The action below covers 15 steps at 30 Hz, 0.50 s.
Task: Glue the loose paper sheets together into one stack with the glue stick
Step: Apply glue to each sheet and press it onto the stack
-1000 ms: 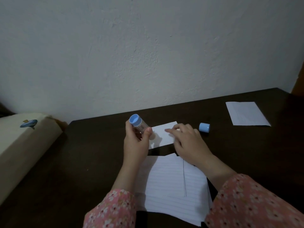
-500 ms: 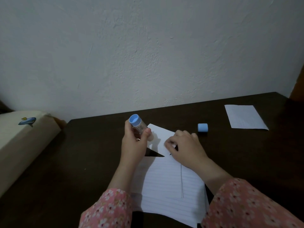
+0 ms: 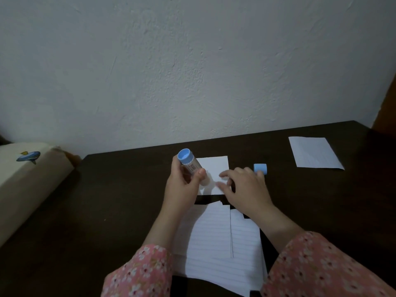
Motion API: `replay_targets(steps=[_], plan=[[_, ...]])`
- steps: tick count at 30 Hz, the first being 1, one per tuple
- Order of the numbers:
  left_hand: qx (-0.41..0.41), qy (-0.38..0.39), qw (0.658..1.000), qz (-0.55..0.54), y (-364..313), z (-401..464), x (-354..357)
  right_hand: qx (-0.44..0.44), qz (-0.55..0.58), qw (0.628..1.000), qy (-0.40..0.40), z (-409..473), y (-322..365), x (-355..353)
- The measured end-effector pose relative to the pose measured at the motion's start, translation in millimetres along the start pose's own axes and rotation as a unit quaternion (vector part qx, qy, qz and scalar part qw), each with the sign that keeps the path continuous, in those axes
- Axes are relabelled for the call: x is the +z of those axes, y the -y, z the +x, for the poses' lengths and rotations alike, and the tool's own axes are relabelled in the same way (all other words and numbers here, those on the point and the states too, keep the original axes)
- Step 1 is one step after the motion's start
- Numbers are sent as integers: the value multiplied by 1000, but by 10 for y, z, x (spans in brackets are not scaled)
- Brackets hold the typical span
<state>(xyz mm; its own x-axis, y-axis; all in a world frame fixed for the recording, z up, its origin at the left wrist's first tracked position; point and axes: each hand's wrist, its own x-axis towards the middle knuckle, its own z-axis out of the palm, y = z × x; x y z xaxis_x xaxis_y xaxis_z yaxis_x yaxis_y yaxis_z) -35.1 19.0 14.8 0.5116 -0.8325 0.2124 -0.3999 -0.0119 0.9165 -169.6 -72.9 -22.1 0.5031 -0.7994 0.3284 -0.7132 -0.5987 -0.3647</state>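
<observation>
Dark brown counter (image 3: 111,211) set against a textured white wall (image 3: 192,71); at left, a cream cushion, possibly a mattress edge (image 3: 27,181), bearing a small blue fish-like motif (image 3: 29,157)

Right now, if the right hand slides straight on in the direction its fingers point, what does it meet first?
The right hand points left across the small white sheet. It would probably first meet the glue stick held by the left hand, though depth is unclear.
</observation>
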Motion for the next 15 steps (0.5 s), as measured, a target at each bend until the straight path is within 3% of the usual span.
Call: replay_targets(steps=[10, 15], plan=[[41, 84, 992, 84, -9, -16, 117, -59, 51, 990, 118, -8, -183, -74], [39, 120, 990, 62, -68, -60, 139, -64, 37, 986, 148, -22, -181, -119]])
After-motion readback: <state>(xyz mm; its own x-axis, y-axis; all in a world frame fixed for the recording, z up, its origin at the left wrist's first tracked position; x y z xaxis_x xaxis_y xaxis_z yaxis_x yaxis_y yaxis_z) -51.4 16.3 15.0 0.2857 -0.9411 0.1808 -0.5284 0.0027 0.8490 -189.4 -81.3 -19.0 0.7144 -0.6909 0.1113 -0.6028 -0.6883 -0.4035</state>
